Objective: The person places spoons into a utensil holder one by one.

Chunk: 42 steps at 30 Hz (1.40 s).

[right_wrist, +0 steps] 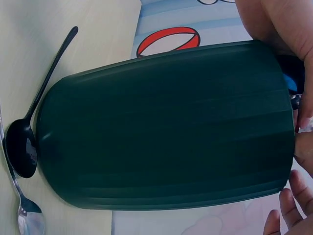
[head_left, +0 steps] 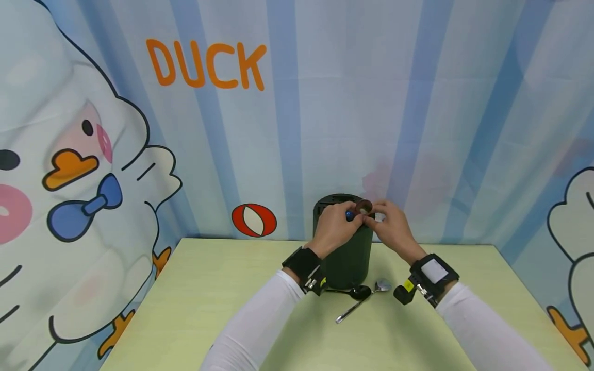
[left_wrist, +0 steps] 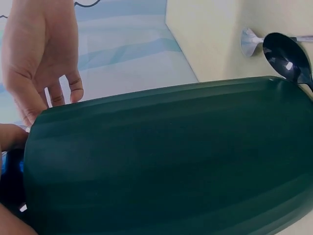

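Note:
A tall dark green container (head_left: 347,260) stands upright on the table, with a black slotted top. Both hands are at its upper rim, fingertips close together. Between them is a small brown, round, hollow piece (head_left: 364,206), whose exact kind is too small to tell. My left hand (head_left: 336,226) pinches it from the left, beside a shiny blue piece (head_left: 349,215). From the right, my right hand (head_left: 394,225) pinches at the same piece with thumb and forefinger, its other fingers (left_wrist: 74,87) bent loosely. In both wrist views the container's wall (right_wrist: 166,127) hides most of what the fingertips hold.
At the container's foot lie a black spoon (head_left: 360,292) and a metal spoon (head_left: 355,310), crossing each other. The pale yellow table (head_left: 223,288) ends at a printed curtain (head_left: 325,103) close behind the container. Each wrist wears a black strap with a camera.

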{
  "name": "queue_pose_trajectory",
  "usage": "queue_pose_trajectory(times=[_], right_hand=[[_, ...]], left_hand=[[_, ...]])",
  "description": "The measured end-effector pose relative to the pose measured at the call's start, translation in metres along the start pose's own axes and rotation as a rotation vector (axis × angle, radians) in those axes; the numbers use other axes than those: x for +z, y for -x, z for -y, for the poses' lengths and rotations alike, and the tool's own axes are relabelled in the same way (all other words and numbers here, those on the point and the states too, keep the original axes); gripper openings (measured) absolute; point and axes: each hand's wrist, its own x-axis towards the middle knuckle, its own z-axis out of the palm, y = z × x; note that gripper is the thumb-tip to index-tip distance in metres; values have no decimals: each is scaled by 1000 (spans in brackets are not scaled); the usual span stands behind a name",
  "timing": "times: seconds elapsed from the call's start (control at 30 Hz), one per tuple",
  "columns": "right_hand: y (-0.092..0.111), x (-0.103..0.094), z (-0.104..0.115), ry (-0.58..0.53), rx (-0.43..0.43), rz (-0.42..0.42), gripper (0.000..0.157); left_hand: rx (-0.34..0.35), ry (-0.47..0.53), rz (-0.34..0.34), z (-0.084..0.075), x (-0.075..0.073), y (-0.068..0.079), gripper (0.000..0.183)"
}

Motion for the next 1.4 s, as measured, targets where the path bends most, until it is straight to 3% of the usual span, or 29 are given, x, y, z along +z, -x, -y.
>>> queue_pose_trajectory(times=[0.23,0.6,0.83,1.03,1.17,1.3,1.4], right_hand=[[0,4,0,-19,17,-10,20],[-2,-4,16,97,35,29,22],[2,-7,18,87,49,62,27],[7,-11,17,31,50,84,48],[10,-16,19,31,-30,39,67],[13,-26,24,72,-185,-36,80],[17,-36,27,126,-295,-45,89]], left_hand=[[0,-40,-11,-1,2,1,26],[21,-191,-18,-4,0,1,29],[25,-175,-27,-3,-2,6,38],[65,-138,-42,1,-6,10,62],[132,-173,-37,1,-12,13,70],[197,-232,-32,-9,-25,17,72],[241,-293,-29,-18,-36,24,80]])
